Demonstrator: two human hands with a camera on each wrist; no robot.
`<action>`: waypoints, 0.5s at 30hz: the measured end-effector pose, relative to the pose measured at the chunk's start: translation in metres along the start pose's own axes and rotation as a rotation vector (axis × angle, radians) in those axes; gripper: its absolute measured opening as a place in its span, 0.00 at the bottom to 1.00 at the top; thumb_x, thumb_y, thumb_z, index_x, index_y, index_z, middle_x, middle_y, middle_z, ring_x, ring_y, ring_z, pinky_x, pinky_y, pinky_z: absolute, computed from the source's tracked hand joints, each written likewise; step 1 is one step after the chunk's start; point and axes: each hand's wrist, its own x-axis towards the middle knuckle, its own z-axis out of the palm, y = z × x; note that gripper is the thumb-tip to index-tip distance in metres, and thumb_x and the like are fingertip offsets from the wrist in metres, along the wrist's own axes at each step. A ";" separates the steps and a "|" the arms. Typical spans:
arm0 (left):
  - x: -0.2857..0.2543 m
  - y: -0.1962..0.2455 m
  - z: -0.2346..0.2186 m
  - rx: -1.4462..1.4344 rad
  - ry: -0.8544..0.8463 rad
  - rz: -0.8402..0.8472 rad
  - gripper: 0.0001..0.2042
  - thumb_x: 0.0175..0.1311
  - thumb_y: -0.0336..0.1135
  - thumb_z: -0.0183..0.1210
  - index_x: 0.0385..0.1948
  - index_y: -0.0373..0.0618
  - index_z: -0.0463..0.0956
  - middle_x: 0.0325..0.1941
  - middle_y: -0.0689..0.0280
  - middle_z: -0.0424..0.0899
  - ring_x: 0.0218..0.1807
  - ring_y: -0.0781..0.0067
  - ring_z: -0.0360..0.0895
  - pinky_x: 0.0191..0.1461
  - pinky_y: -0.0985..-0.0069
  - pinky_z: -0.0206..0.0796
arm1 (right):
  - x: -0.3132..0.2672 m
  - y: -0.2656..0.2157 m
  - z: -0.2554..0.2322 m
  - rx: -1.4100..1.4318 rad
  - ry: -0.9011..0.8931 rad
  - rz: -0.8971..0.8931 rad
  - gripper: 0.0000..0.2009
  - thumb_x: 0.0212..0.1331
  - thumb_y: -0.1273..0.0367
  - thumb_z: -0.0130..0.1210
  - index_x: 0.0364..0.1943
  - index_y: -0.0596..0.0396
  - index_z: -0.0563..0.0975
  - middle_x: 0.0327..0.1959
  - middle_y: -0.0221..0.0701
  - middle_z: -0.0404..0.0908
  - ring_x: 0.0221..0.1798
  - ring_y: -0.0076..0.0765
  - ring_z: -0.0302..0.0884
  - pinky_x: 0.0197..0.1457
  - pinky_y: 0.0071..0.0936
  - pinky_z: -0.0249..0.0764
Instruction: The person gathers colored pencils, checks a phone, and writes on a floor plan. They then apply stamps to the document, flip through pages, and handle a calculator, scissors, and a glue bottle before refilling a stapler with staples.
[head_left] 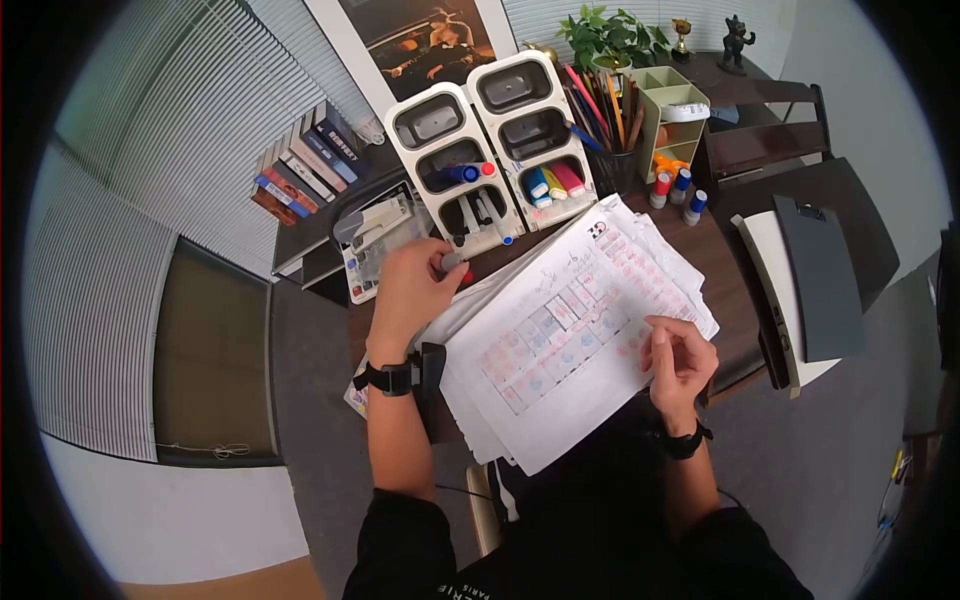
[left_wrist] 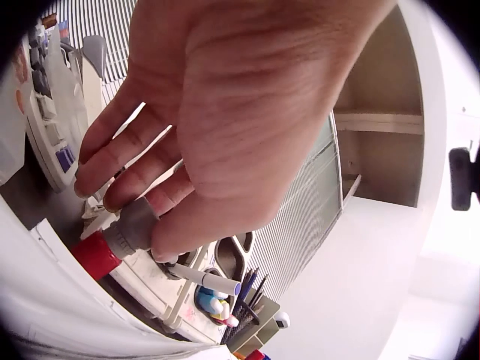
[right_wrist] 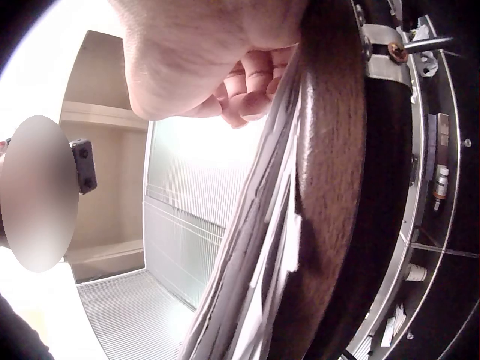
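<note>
My left hand (head_left: 412,292) pinches a grey and red stamp-like cylinder (left_wrist: 133,229) between thumb and fingers, its red end pointing down beside the paper stack. White organizers (head_left: 478,240) stand just beyond that hand, with markers and pens in their compartments. The printed top sheet (head_left: 540,400) of the stack lies in front of me. My right hand (head_left: 680,365), fingers loosely bent and holding nothing, is at the right part of the sheets. In the right wrist view, that hand (right_wrist: 217,60) is beside the stack's edge (right_wrist: 240,247).
Three small red- and blue-capped cylinders (head_left: 686,195) stand right of a mesh pencil cup (head_left: 618,170). A green holder (head_left: 652,95) is behind them. A clear box (head_left: 375,240) sits left of the organizers, books (head_left: 310,165) farther left. A dark folder (head_left: 820,280) lies at right.
</note>
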 end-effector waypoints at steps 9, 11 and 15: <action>0.000 0.009 -0.006 -0.015 -0.011 -0.038 0.16 0.50 0.36 0.74 0.36 0.35 0.83 0.22 0.61 0.79 0.21 0.69 0.73 0.28 0.72 0.66 | -0.001 0.003 -0.001 -0.029 -0.008 -0.022 0.07 0.68 0.75 0.54 0.39 0.65 0.82 0.19 0.26 0.78 0.19 0.16 0.72 0.22 0.15 0.64; 0.000 0.009 -0.007 -0.028 -0.009 -0.069 0.17 0.48 0.38 0.75 0.36 0.36 0.83 0.23 0.59 0.79 0.21 0.63 0.74 0.28 0.68 0.66 | -0.001 0.004 -0.001 -0.035 -0.024 -0.035 0.08 0.69 0.73 0.55 0.41 0.65 0.81 0.19 0.26 0.77 0.19 0.16 0.72 0.22 0.15 0.65; 0.001 0.004 -0.008 -0.019 0.161 -0.048 0.15 0.52 0.39 0.74 0.32 0.36 0.83 0.19 0.63 0.75 0.19 0.70 0.68 0.24 0.70 0.59 | 0.000 0.001 -0.001 -0.042 -0.034 -0.030 0.08 0.69 0.73 0.54 0.40 0.65 0.81 0.20 0.26 0.78 0.19 0.16 0.72 0.22 0.15 0.65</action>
